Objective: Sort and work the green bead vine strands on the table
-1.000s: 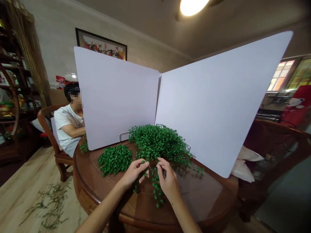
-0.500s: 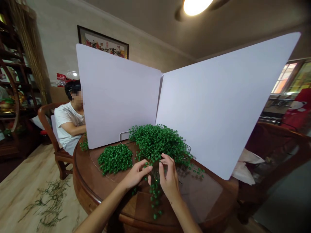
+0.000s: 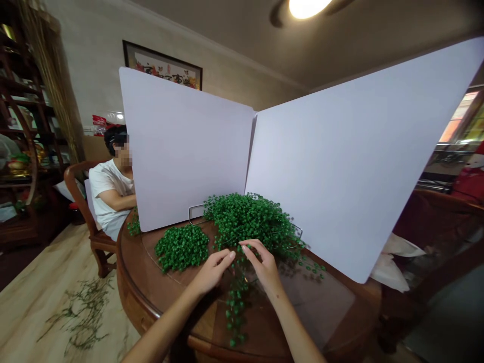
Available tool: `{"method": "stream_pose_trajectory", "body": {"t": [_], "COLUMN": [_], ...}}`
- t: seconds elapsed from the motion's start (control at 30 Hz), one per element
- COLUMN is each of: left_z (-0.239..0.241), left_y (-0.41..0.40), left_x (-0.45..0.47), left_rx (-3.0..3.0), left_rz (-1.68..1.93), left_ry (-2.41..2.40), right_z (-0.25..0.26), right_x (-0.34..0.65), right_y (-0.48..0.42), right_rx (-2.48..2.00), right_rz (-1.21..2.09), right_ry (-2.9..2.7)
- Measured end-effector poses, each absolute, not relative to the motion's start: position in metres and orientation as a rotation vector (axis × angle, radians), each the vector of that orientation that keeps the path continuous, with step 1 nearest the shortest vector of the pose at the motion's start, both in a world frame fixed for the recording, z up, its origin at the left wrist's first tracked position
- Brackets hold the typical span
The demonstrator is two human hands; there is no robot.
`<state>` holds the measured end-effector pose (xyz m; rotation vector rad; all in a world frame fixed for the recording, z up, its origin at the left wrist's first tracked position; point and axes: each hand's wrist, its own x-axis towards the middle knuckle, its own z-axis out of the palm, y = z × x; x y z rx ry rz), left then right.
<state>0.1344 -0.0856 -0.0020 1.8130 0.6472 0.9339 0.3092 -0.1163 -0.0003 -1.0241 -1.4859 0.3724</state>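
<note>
Both hands are over the near part of the table, just in front of a big heap of green sprigs (image 3: 251, 219) with small round leaf-like pieces. My left hand (image 3: 215, 271) is closed, thumb against the curled forefinger, at the top of a green sprig (image 3: 235, 307) that dangles toward the table's front edge. Thumb and forefinger of my right hand (image 3: 263, 261) pinch at the upper end of this sprig, close to the left fingertips. The exact grip point is too small to see clearly. Left of the hands lies a smaller, rounder pile of green pieces (image 3: 182, 247).
Two white boards (image 3: 192, 151) stand in a V behind the heap, on wire stands (image 3: 195, 207). A person in a white shirt (image 3: 109, 186) sits beyond the left board. Stripped stems (image 3: 85, 315) litter the floor beside the round wooden table (image 3: 145, 302).
The right hand's fingers have come down and closed, nearer the left hand. The dangling sprig has swung slightly left. The view has turned a little.
</note>
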Motion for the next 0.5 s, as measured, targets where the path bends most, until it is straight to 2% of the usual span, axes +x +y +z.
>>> {"method": "stream_pose_trajectory", "body": {"t": [0.17, 0.33, 0.5], "left_z": [-0.009, -0.008, -0.005], "left_y": [-0.077, -0.073, -0.078], "left_x": [0.131, 0.127, 0.127], "left_rx": [2.013, 1.872, 1.727], "left_rz": [0.963, 1.088, 0.944], "left_ry": [0.759, 0.815, 0.806], "right_z": [-0.011, -0.020, -0.032], "right_x": [0.311, 0.314, 0.311], "right_y": [-0.120, -0.123, -0.124], "right_rx": [-1.052, -1.020, -1.081], "right_rz": [0.354, 0.411, 0.258], "right_ry": [-1.472, -1.568, -1.666]}}
